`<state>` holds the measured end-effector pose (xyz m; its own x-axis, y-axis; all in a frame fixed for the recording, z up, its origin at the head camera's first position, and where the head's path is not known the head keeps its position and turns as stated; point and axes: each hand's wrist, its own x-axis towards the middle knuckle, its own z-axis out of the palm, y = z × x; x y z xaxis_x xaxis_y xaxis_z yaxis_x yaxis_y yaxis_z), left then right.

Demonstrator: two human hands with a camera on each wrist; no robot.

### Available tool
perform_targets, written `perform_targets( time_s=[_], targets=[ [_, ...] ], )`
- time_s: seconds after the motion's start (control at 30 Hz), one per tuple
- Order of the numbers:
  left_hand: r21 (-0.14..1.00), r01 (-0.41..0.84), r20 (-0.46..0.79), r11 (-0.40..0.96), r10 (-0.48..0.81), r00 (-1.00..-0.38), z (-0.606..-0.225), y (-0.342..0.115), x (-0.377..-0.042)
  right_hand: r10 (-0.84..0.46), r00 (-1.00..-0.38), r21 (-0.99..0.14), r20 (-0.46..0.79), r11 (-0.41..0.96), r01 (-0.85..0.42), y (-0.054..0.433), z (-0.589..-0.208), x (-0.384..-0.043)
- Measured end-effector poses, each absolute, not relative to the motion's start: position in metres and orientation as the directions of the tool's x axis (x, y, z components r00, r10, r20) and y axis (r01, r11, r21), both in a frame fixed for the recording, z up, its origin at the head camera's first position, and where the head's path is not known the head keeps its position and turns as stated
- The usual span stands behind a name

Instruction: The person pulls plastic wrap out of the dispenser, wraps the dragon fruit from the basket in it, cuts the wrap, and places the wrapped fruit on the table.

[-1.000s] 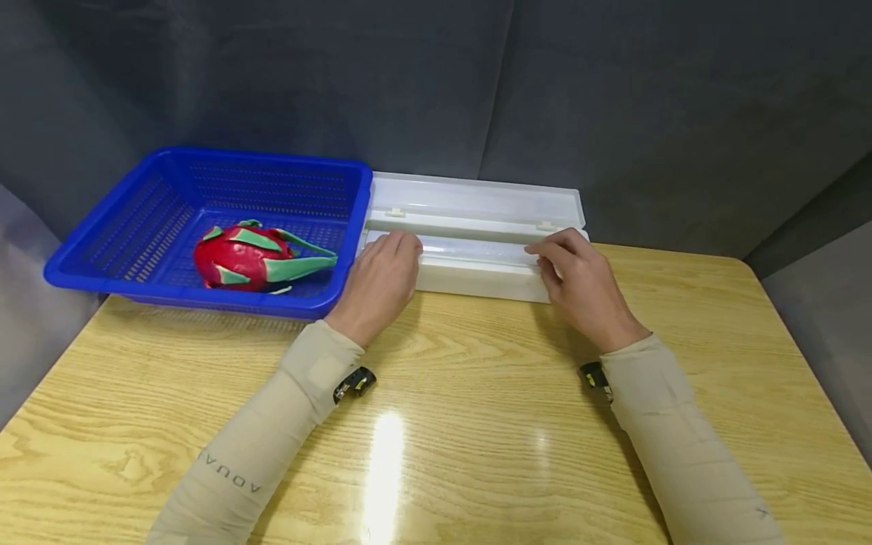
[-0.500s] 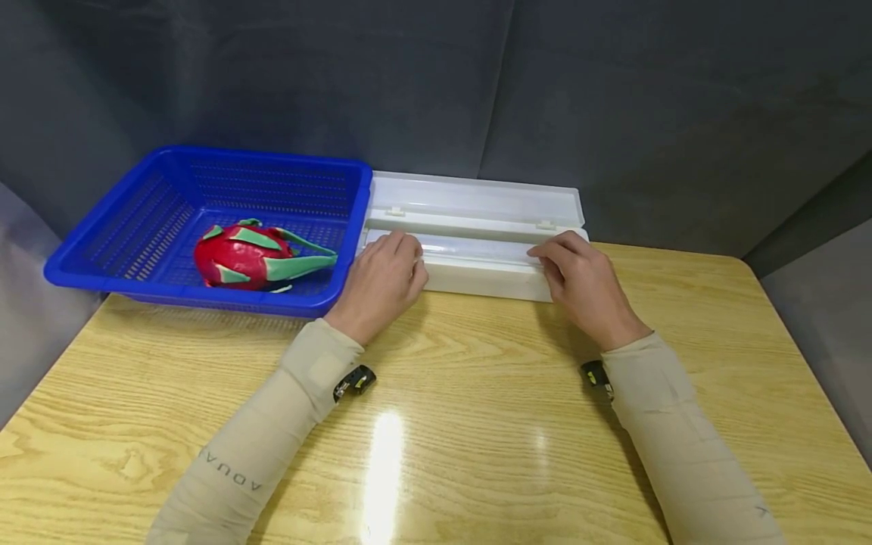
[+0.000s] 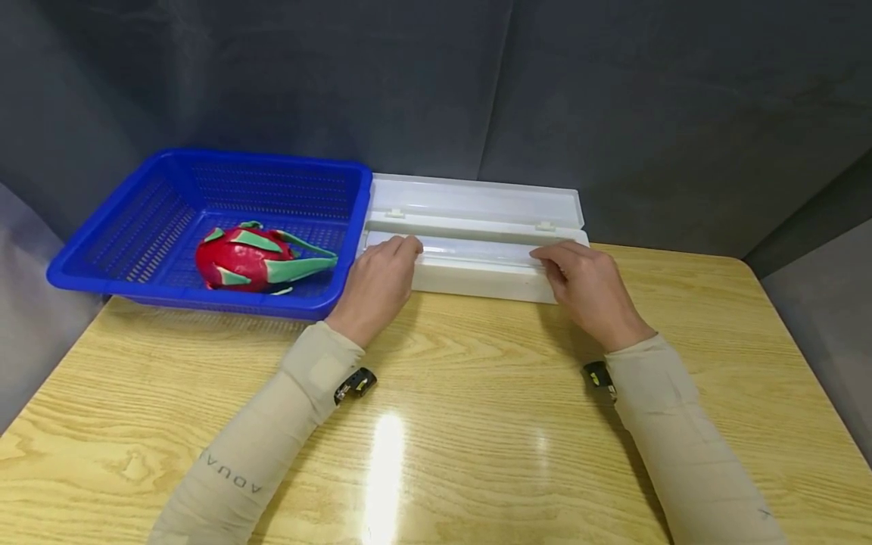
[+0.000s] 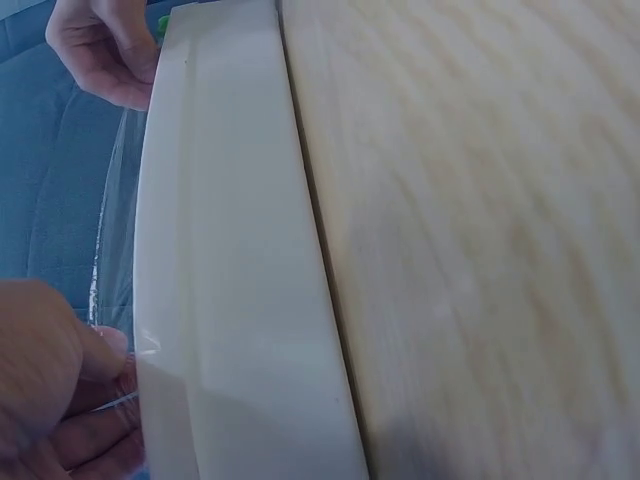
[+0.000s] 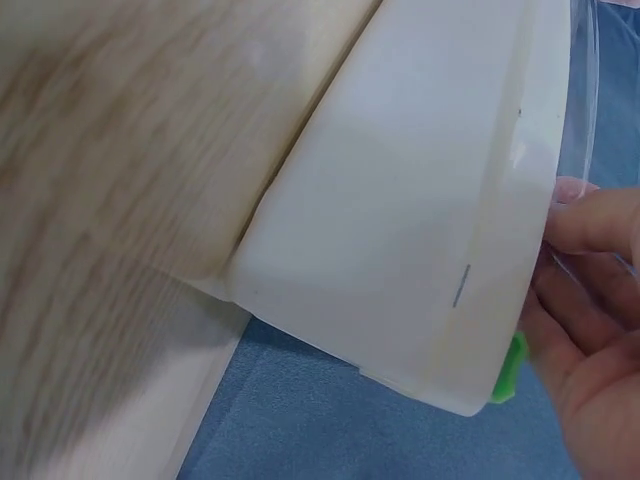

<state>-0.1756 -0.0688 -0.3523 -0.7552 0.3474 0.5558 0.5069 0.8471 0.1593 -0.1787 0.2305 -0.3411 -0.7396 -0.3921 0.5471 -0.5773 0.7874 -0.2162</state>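
Observation:
A long white cling film dispenser lies on the table with its lid swung back. Clear cling film stretches between the hands along the dispenser's edge in the left wrist view. At the dispenser's left end, my left hand pinches the film between thumb and fingers. My right hand pinches it near the right end, thumb under the forefinger. In the right wrist view, the right hand sits close beside the dispenser's edge. The roll inside is partly hidden by the hands.
A blue plastic basket stands against the dispenser's left end. In it lies a red and green dragon fruit. A dark curtain hangs behind the wooden table. A small green part shows at the dispenser's right end.
My left thumb, which stuck out to the side half a second ago, is tucked back under the fingers. The right hand has shifted very slightly to the right. Dispenser and basket keep their places.

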Motion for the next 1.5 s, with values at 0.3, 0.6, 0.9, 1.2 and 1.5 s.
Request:
perform_targets(
  time_s=[0.3,0.6,0.9,1.2,1.5],
  targets=[
    [0.170,0.492,0.529,0.854,0.342,-0.776,-0.345,-0.066,-0.172,-0.389,-0.726,-0.206,0.567,0.787,-0.582,0.233,-0.334,-0.175],
    [0.175,0.505,0.519,0.845,0.357,-0.777,-0.341,-0.065,-0.170,-0.394,-0.716,-0.194,0.576,0.785,-0.588,0.236,-0.331,-0.172],
    [0.153,0.498,0.526,0.854,0.356,-0.772,-0.338,-0.062,-0.168,-0.406,-0.716,-0.178,0.568,0.789,-0.588,0.236,-0.328,-0.170],
    [0.154,0.468,0.524,0.870,0.329,-0.786,-0.342,-0.068,-0.158,-0.444,-0.729,-0.145,0.522,0.795,-0.589,0.230,-0.329,-0.167],
    [0.069,0.498,0.547,0.864,0.385,-0.744,-0.342,-0.066,-0.156,-0.434,-0.751,-0.145,0.497,0.812,-0.566,0.229,-0.328,-0.158]
  ],
)
